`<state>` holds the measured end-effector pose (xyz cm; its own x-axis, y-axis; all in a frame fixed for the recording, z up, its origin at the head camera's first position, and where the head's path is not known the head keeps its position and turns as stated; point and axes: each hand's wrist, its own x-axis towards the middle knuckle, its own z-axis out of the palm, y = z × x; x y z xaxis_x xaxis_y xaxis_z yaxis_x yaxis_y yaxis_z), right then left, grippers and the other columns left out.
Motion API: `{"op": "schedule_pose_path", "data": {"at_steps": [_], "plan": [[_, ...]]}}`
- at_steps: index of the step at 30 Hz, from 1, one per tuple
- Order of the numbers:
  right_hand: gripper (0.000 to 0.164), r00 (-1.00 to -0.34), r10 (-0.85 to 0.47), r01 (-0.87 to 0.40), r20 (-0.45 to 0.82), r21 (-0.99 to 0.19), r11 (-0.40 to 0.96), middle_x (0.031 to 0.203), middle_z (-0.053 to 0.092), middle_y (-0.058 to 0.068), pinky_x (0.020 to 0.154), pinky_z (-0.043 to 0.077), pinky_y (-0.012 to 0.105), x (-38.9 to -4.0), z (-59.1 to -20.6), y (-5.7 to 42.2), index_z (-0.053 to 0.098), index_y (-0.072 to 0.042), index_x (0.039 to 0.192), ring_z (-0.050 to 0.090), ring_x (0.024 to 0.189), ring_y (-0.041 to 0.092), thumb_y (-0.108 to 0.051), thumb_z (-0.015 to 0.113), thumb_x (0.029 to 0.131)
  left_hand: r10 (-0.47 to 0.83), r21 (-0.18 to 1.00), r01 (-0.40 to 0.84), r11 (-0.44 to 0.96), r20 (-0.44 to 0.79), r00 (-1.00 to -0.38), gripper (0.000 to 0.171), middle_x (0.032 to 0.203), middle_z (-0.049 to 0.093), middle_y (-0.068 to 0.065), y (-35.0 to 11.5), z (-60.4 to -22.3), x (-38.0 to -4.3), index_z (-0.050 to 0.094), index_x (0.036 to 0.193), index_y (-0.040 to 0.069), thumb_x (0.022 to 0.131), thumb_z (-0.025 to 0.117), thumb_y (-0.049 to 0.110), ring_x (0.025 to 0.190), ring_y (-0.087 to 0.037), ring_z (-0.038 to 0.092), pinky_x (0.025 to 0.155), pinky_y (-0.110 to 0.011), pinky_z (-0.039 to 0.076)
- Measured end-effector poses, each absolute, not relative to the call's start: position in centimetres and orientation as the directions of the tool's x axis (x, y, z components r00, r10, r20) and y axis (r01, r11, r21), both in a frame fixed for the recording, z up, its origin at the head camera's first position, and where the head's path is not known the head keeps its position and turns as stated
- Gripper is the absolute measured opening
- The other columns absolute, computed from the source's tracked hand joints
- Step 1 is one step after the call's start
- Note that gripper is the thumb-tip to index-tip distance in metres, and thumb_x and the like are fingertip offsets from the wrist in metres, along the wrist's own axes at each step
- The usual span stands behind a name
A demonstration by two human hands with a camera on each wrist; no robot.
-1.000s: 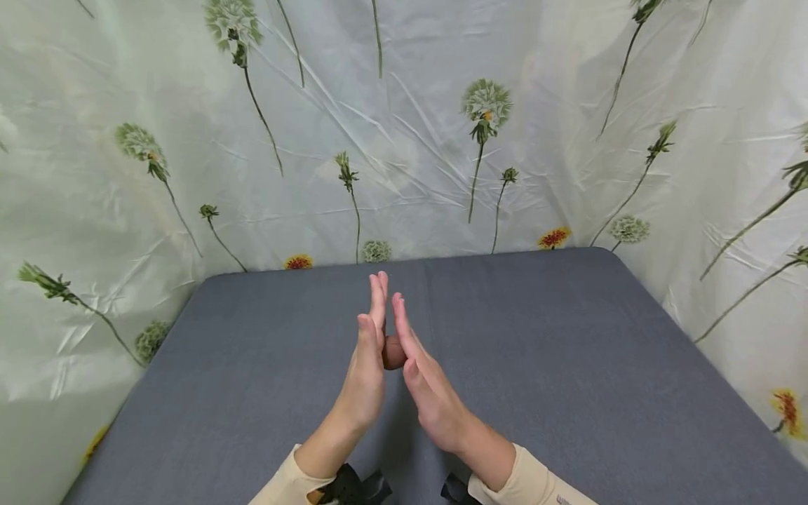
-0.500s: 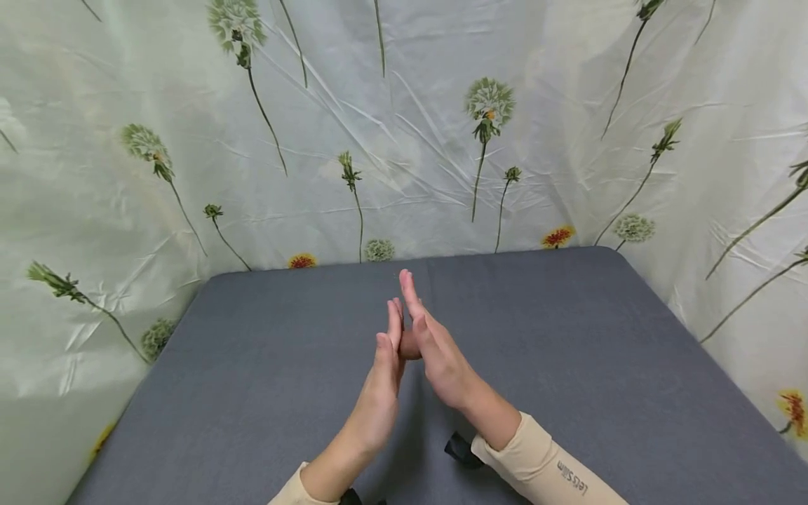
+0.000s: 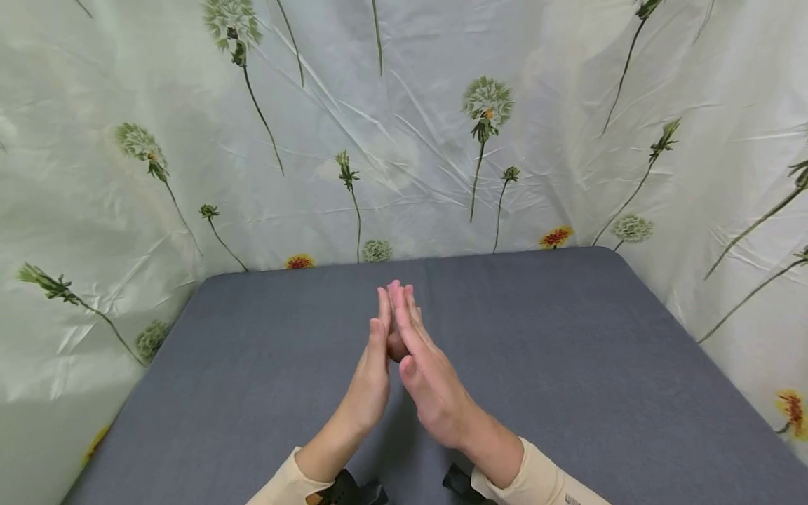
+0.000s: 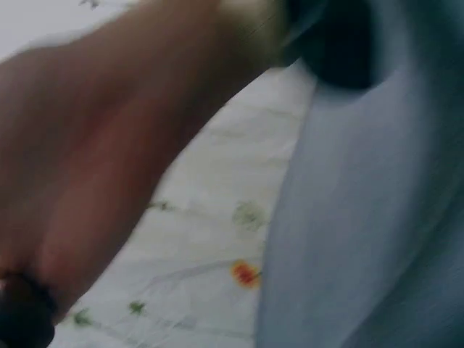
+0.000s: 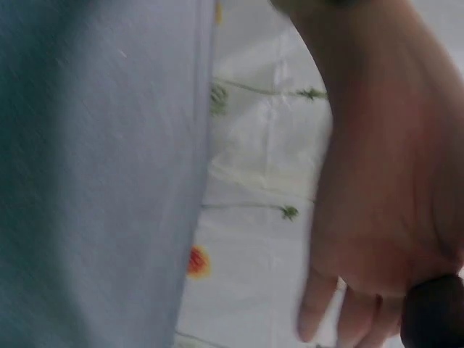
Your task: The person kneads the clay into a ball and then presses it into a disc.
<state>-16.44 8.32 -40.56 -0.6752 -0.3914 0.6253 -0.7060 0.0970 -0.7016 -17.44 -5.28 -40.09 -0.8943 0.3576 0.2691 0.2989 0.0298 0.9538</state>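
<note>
A small round brown ball (image 3: 397, 347) sits between my two palms, above the table. My left hand (image 3: 366, 386) presses it from the left with fingers straight and pointing forward. From the other side my right hand (image 3: 437, 398) presses it, its fingers straight too and leaning against the left fingertips. Most of the ball is hidden by the hands. In the left wrist view the dark ball (image 4: 26, 313) shows at the lower left corner by the palm. The right wrist view has the ball (image 5: 433, 313) at lower right, under the right palm.
A grey cloth-covered table (image 3: 252, 365) lies beneath the hands. Behind and around it hangs a pale curtain (image 3: 416, 140) printed with dandelions. Black straps (image 3: 463, 482) are at the wrists by the beige sleeves (image 3: 536, 477).
The palms have slid against each other: over the last half second the right hand has drawn back and the left has pushed forward. The ball stays between them.
</note>
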Motion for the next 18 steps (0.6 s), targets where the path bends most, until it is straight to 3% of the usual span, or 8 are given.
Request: {"op": "schedule_pose_path", "data": {"at_steps": [2,6,9,11,14,18], "plan": [[0.071,-0.675,-0.381,-0.711,0.632,-0.695,0.105,0.182,0.003,0.01,0.136,-0.003,0.031,-17.1,-40.2,8.4,0.003,-0.004,0.172,-0.002,0.17,0.029,-0.05,0.013,0.118,0.392,0.953,0.299,0.042,0.26,-0.882,0.063,0.181,-0.009,0.007,-5.1,-40.5,-16.6,-0.016,0.171,0.02,0.117,-0.002,0.047,0.169,-0.023,-0.007,0.132,-0.066,-0.003],[0.076,-0.728,-0.399,-0.631,0.558,-0.772,0.072,0.182,0.002,0.004,0.134,0.002,0.022,-18.1,-40.5,8.4,0.002,-0.008,0.173,0.003,0.17,0.025,-0.058,0.01,0.116,0.376,0.952,0.299,0.061,0.255,-0.891,0.06,0.18,-0.014,0.007,-4.9,-40.4,-15.4,-0.016,0.171,0.02,0.117,-0.001,0.044,0.169,-0.025,-0.011,0.132,-0.067,-0.002],[0.074,-0.749,-0.427,-0.59,0.507,-0.803,0.081,0.182,-0.002,0.002,0.133,0.003,0.022,-17.8,-41.4,8.1,-0.002,-0.01,0.173,0.001,0.169,0.025,-0.057,0.01,0.116,0.328,0.949,0.309,0.059,0.274,-0.904,0.065,0.18,-0.012,0.009,-5.3,-39.7,-15.6,-0.011,0.172,0.021,0.115,-0.003,0.052,0.169,-0.023,-0.011,0.132,-0.067,-0.003],[0.07,-0.741,-0.446,-0.596,0.502,-0.797,0.094,0.182,-0.005,0.002,0.135,0.002,0.027,-17.2,-41.9,7.9,-0.005,-0.01,0.172,-0.001,0.169,0.027,-0.051,0.012,0.118,0.312,0.947,0.32,0.043,0.291,-0.904,0.07,0.18,-0.01,0.012,-5.7,-39.1,-16.1,-0.011,0.172,0.025,0.112,-0.004,0.061,0.169,-0.021,-0.009,0.132,-0.066,-0.002],[0.066,-0.724,-0.462,-0.615,0.512,-0.783,0.096,0.182,-0.009,0.003,0.136,0.003,0.034,-16.0,-42.3,7.5,-0.008,-0.011,0.172,-0.004,0.169,0.028,-0.043,0.014,0.119,0.303,0.952,0.304,-0.008,0.292,-0.907,0.077,0.18,-0.007,0.018,-6.1,-38.2,-17.1,-0.014,0.171,0.034,0.105,-0.006,0.074,0.169,-0.021,-0.001,0.131,-0.065,0.014],[0.066,-0.686,-0.443,-0.677,0.577,-0.73,0.098,0.182,-0.007,0.009,0.136,0.0,0.032,-14.7,-41.8,7.4,-0.003,-0.009,0.173,-0.006,0.17,0.029,-0.043,0.014,0.119,0.319,0.969,0.247,-0.033,0.244,-0.916,0.078,0.179,-0.003,0.021,-6.3,-38.0,-18.0,-0.013,0.17,0.039,0.103,-0.004,0.078,0.168,-0.024,0.01,0.127,-0.063,0.03]]}}
